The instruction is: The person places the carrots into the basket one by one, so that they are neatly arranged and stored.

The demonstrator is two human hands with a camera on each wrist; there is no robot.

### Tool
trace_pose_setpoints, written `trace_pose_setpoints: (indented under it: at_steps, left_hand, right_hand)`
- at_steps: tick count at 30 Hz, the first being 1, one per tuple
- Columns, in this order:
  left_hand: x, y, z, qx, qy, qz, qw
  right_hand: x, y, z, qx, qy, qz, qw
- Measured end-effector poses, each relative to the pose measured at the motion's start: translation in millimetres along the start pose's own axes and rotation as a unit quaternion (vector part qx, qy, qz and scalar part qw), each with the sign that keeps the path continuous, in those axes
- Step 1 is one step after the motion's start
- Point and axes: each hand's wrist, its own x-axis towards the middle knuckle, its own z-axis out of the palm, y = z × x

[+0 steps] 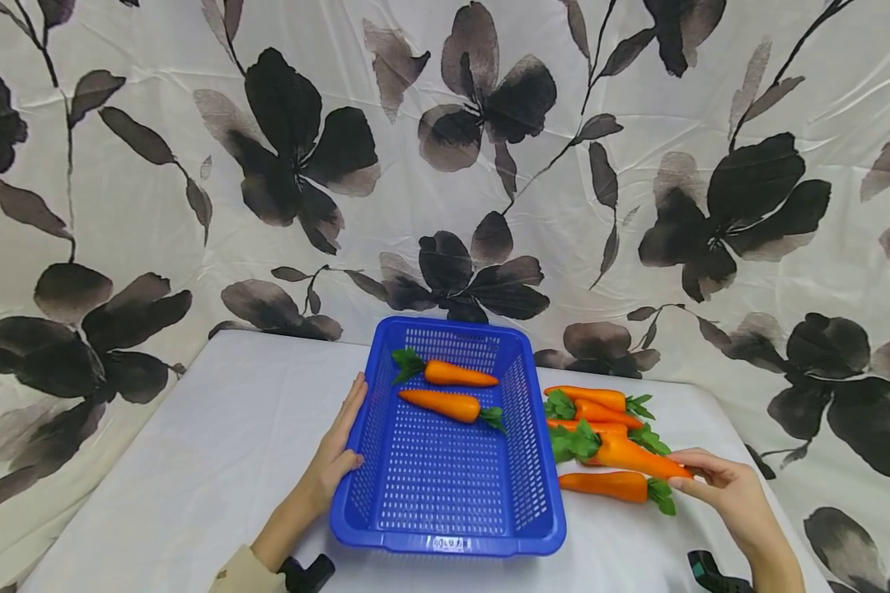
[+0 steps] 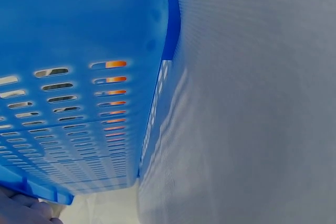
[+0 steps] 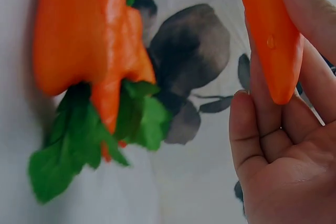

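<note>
On the head view's left side, my left hand (image 1: 336, 449) rests against the left rim of a blue plastic basket (image 1: 448, 543), fingers extended along it and thumb at the edge. Two orange carrots lie inside, an upper carrot (image 1: 460, 374) and a lower carrot (image 1: 441, 403), their green tops facing opposite ways. My right hand (image 1: 719, 486) pinches the narrow tip of another carrot (image 1: 626, 455) between thumb and fingers. The right wrist view shows that tip (image 3: 273, 40) between the fingers. Its leafy end points toward the basket, over the other carrots.
Right of the basket lie several more carrots, including a front carrot (image 1: 608, 486) and a back carrot (image 1: 589, 397). A white cloth covers the table (image 1: 185, 461). Behind it hangs a white curtain (image 1: 400, 214) with dark flowers.
</note>
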Motion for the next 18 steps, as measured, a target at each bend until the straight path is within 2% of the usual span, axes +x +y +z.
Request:
trace_pose_setpoints:
  at_steps: [3, 10, 18]
  left_hand:
    - [-0.2, 0.9, 0.1, -0.004, -0.001, 0.001, 1.0]
    - [0.9, 1.1, 0.4, -0.008, -0.006, 0.004, 0.9999]
    - [0.2, 0.5, -0.3, -0.006, -0.003, -0.003, 1.0]
  right_hand:
    - [9.2, -12, 1, -0.013, -0.006, -0.011, 0.9998]
    - [36.1, -41, 6, 0.009, -0.029, -0.042, 0.9987]
    - [62.8, -69, 22, -0.006, -0.046, -0.044, 0.998]
